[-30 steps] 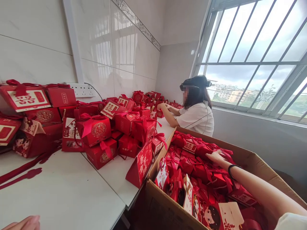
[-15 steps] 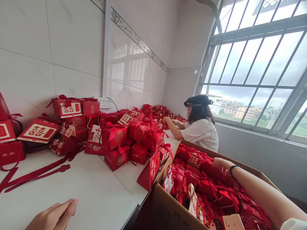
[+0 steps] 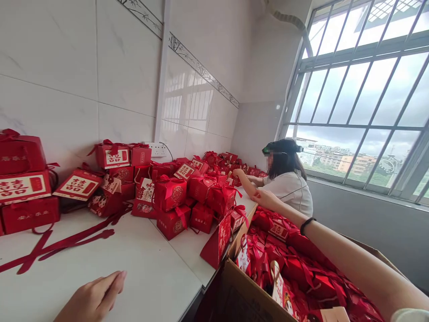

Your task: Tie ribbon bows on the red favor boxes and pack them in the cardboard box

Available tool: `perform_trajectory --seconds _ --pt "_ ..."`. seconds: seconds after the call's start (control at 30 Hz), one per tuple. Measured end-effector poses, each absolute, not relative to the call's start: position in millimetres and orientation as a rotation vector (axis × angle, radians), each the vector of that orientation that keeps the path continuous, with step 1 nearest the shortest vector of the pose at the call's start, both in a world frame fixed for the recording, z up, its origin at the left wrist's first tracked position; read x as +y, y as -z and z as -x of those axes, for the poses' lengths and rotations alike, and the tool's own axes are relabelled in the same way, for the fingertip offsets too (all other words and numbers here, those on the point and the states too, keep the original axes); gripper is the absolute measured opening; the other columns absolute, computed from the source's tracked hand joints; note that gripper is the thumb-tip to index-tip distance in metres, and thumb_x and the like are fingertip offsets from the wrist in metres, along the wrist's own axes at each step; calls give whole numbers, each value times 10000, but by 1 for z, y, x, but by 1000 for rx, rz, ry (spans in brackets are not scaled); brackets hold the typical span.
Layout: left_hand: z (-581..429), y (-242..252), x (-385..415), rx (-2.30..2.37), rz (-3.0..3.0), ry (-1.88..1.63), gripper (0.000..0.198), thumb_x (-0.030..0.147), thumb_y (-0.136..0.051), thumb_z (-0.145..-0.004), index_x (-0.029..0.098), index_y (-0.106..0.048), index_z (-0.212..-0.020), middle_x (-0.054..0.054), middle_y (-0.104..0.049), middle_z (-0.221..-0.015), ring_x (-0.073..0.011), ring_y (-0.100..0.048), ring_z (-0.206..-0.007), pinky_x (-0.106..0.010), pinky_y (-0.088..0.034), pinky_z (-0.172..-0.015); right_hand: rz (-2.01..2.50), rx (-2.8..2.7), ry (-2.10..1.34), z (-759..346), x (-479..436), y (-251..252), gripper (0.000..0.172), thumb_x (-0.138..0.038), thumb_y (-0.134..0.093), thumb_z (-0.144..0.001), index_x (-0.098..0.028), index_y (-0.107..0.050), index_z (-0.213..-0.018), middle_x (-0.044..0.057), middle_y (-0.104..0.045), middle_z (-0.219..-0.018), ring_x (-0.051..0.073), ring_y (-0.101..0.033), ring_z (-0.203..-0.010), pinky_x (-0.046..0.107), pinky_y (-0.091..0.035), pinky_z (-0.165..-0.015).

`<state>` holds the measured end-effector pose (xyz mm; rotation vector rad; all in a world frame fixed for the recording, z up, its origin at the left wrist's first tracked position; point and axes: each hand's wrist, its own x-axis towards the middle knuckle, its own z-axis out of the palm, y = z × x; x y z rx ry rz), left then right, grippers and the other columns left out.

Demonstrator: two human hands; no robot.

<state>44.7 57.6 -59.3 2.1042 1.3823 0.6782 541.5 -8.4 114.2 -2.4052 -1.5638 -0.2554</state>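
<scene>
Low at the left, my left hand point(image 3: 92, 297) is over the white table point(image 3: 144, 259), its fingers curled and pressed together with nothing showing in them. My right arm stretches across a cardboard box point(image 3: 248, 286) filled with red gift boxes point(image 3: 298, 268) tied with ribbon. Past the box's far side, my right hand point(image 3: 264, 198) reaches toward the table, fingers extended and no object visible in it; it looks small there. Closest to it are the carton's far corner and the pile of red gift boxes point(image 3: 203, 190) on the table. Loose dark red ribbons point(image 3: 77, 241) lie beyond my left hand.
Another person point(image 3: 288, 179) in a white top sits at the table's far end, one arm among red boxes. More gift boxes point(image 3: 25, 183) are stacked at the left by the tiled wall. A power strip point(image 3: 157, 149) is on the wall; a barred window point(image 3: 362, 112) is at the right.
My right hand has moved from over the gift boxes in the carton forward and left, past its far side. The view has shifted slightly left; my left hand keeps its curled shape.
</scene>
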Motion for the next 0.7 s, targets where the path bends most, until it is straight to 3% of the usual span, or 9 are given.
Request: perform_trajectory --seconds 0.13,0.37,0.5,0.7 --pt "-46 57 58 1370 -2161 -704 419 572 -346 -795 234 -461 -576 32 -495 -500 -154 -505 -516 -247 -401 -577 2237 -1672 325 -519 6 -126 294 -381 -454 -942 -135 -581 -1043 63 -619 -1026 176 -592 -948 383 -458 -877" --pt "-49 50 52 1391 -2194 -659 474 615 -273 -804 231 -450 -590 17 -489 -523 -163 -518 -528 -258 -423 -576 2093 -1754 277 -502 25 -111 339 -368 -375 -966 -114 -534 -1126 144 -551 -1167 176 -574 -999 305 -399 -925" --pt "-48 48 51 1394 -2198 -661 470 607 -268 -806 230 -456 -598 16 -475 -522 -161 -507 -523 -256 -431 -569 2060 -1758 235 -496 28 -105 337 -367 -438 -949 -118 -522 -1159 114 -556 -1173 209 -530 -1103 400 -397 -965" --pt "-53 39 43 1394 -2210 -697 491 625 -263 -797 228 -441 -570 18 -459 -506 -156 -480 -497 -259 -425 -551 2051 -1724 121 -493 27 -106 326 -376 -492 -928 -159 -542 -1166 84 -573 -1160 191 -578 -1004 412 -475 -886"
